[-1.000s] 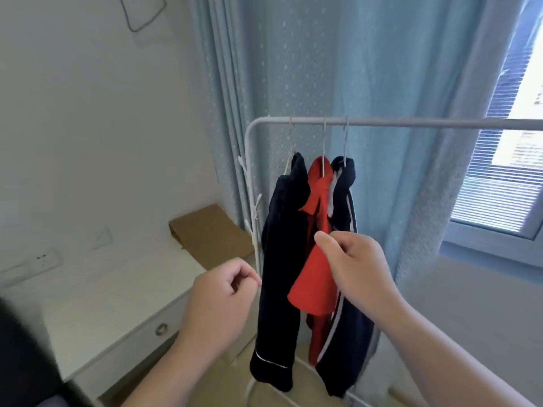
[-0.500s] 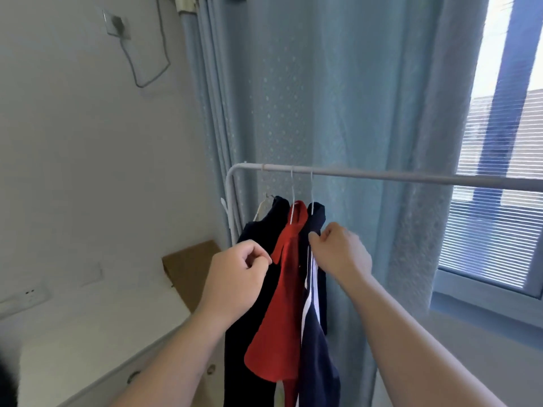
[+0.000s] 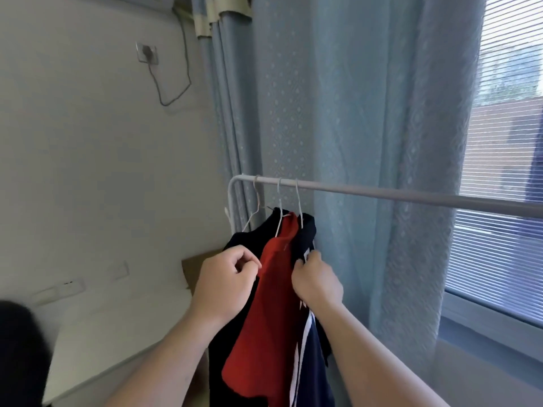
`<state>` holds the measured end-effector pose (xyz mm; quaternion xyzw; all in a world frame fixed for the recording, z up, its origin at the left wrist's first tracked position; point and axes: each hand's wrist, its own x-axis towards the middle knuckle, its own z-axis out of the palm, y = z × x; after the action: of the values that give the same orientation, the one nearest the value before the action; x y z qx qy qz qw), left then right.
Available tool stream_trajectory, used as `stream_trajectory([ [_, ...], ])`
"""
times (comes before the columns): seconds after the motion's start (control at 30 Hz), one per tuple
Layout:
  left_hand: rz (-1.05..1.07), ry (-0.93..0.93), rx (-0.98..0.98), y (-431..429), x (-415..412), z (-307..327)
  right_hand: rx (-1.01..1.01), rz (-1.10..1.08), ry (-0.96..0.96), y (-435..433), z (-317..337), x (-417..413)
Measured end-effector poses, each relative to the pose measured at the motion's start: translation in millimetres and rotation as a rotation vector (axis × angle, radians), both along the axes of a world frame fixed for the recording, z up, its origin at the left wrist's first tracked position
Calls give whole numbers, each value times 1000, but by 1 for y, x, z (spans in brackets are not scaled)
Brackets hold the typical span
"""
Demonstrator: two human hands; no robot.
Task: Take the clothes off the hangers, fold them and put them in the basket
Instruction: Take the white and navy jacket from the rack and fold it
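At the left end of the white rail [image 3: 382,195], three thin hangers [image 3: 298,201] are hanging close together, each carrying a garment. Nearest the rail's bent corner, a black garment [image 3: 241,241] is drooping off one shoulder of its hanger, leaving the bare wire showing above it. Just beside it a red garment [image 3: 264,318] is hanging in the middle, and a navy garment [image 3: 316,356] with white stripes is hanging on the side toward the long open stretch of the rail. All three are touching one another.

Both forearms are reaching up from the bottom edge. The left hand [image 3: 223,286] is sitting in front of the black garment with its fingers curled in and its thumb meeting the forefinger right at the red garment's edge; I cannot tell whether any cloth is caught in that pinch. The right hand [image 3: 317,283] is gripping the navy garment high on its striped front, fingers curled into the fabric below the hanger's shoulder.

Behind the rail a pale blue curtain [image 3: 352,113] is hanging, with a window [image 3: 505,171] beyond its right edge. A plugged wall socket [image 3: 147,54] is trailing a cable down the white wall. Below, a cardboard box [image 3: 192,267] is standing at the far end of a white desk [image 3: 117,324].
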<state>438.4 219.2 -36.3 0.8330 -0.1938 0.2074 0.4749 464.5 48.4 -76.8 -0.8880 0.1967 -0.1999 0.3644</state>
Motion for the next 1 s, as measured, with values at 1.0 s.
stream_trajectory([
  [1.0,-53,149,32,25,-177,-35,-454,-43,-102,23,55,-303],
])
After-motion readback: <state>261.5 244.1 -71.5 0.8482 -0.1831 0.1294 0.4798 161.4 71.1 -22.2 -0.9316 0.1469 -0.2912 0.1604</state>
